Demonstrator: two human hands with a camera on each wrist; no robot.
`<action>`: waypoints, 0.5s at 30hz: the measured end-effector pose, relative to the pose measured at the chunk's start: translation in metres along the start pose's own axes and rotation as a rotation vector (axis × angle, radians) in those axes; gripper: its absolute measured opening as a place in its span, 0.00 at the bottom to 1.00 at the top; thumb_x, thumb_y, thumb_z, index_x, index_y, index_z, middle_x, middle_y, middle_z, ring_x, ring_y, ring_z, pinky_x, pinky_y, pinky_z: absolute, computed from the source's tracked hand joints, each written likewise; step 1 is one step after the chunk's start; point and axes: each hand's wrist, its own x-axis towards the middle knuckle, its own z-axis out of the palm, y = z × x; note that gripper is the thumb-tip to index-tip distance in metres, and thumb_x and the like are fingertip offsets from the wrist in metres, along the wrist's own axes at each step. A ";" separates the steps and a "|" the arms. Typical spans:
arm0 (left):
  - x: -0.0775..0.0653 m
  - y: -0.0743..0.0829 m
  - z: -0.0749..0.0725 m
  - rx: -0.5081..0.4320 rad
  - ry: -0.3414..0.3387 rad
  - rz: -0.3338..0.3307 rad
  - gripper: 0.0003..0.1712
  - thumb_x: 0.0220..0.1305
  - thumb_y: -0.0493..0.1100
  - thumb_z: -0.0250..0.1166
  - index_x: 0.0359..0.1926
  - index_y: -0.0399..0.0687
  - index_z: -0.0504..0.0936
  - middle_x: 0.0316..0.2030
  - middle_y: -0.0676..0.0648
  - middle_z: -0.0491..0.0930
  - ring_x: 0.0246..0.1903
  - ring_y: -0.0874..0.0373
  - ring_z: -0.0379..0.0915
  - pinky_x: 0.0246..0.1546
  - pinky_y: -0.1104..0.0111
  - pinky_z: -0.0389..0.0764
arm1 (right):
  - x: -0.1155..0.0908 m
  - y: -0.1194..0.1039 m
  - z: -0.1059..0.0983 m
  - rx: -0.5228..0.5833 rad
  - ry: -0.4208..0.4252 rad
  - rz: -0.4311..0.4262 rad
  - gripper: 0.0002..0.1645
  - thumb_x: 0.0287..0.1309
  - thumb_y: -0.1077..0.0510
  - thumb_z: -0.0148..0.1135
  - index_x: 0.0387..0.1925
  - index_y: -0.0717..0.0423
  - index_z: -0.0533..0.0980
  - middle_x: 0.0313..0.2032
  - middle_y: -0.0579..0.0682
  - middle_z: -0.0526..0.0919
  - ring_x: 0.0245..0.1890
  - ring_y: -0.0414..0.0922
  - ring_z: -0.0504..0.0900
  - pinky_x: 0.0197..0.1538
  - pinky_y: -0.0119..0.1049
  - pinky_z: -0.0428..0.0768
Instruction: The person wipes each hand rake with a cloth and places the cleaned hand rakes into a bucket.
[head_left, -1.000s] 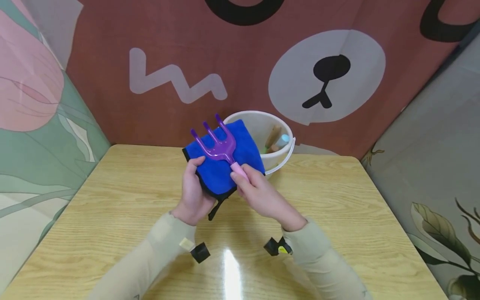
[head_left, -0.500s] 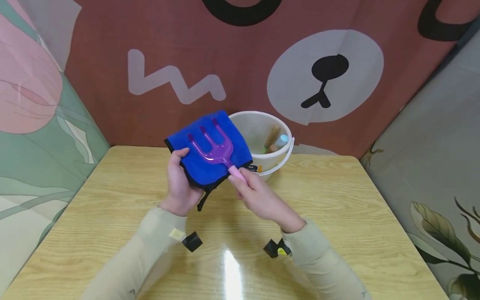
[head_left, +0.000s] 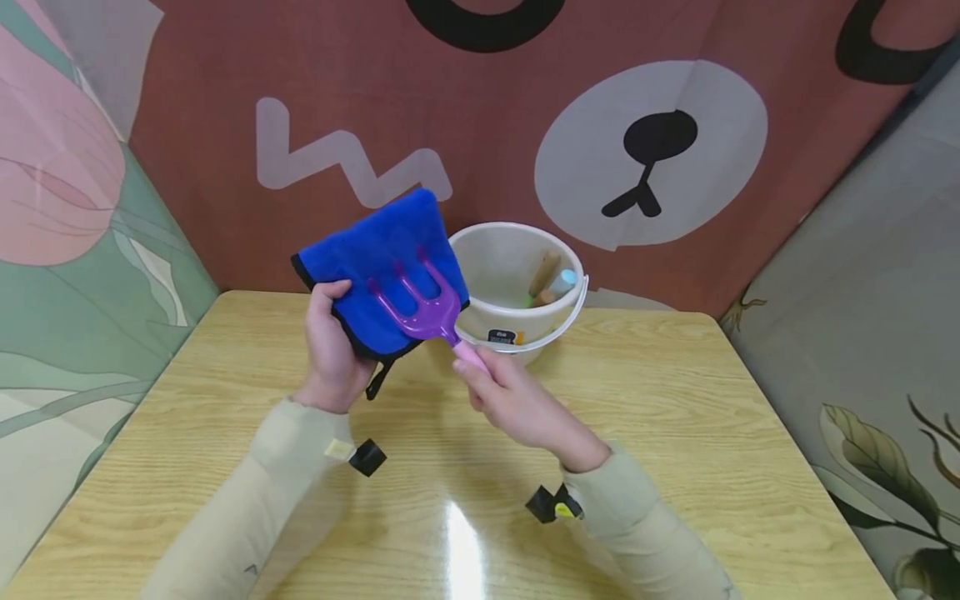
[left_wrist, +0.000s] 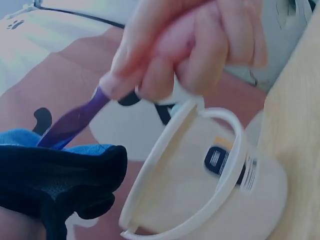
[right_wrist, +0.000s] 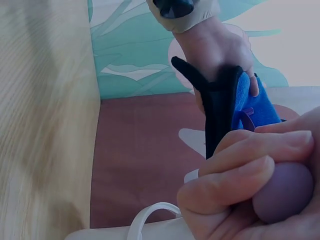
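My left hand (head_left: 333,354) holds a folded blue cloth (head_left: 382,242) with black edging and a black hanging loop, the thumb over its near left edge. In my right hand (head_left: 513,400) is a small purple hand fork (head_left: 431,315), gripped by its pink handle (head_left: 471,357). The fork's three prongs lie over the blue face of the cloth, pointing up and left. In the right wrist view, curled fingers wrap the rounded handle end (right_wrist: 284,192). Both hands are raised above the wooden table (head_left: 420,483).
A white bucket (head_left: 487,321) with a handle stands at the table's back, just behind my hands. Inside it lean a brown-handled tool (head_left: 545,275) and a thing with a light blue end (head_left: 564,282). A printed bear curtain (head_left: 337,83) hangs behind the table.
The left hand and cloth have shifted left and up, so the cloth now slides farther past the prongs and uncovers the bucket's front. The right hand and fork have moved only slightly.
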 end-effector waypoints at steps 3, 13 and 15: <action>-0.001 0.007 -0.003 0.077 0.002 0.020 0.30 0.73 0.53 0.40 0.73 0.54 0.56 0.65 0.46 0.67 0.60 0.50 0.68 0.55 0.62 0.79 | -0.001 0.001 0.001 0.002 -0.009 -0.015 0.20 0.79 0.48 0.44 0.49 0.60 0.74 0.18 0.46 0.66 0.13 0.40 0.61 0.17 0.30 0.59; 0.001 0.026 -0.007 0.158 -0.029 0.075 0.31 0.73 0.54 0.41 0.73 0.55 0.53 0.70 0.46 0.61 0.64 0.48 0.64 0.59 0.59 0.76 | -0.004 -0.001 0.006 0.042 -0.019 0.045 0.19 0.78 0.47 0.45 0.41 0.59 0.71 0.19 0.46 0.66 0.13 0.40 0.61 0.17 0.30 0.59; 0.000 0.025 -0.007 0.151 -0.020 0.057 0.32 0.73 0.55 0.42 0.74 0.55 0.53 0.70 0.46 0.61 0.64 0.48 0.65 0.58 0.59 0.77 | -0.004 -0.003 0.006 0.040 -0.022 0.050 0.20 0.78 0.46 0.45 0.40 0.60 0.70 0.19 0.46 0.67 0.13 0.40 0.61 0.17 0.30 0.60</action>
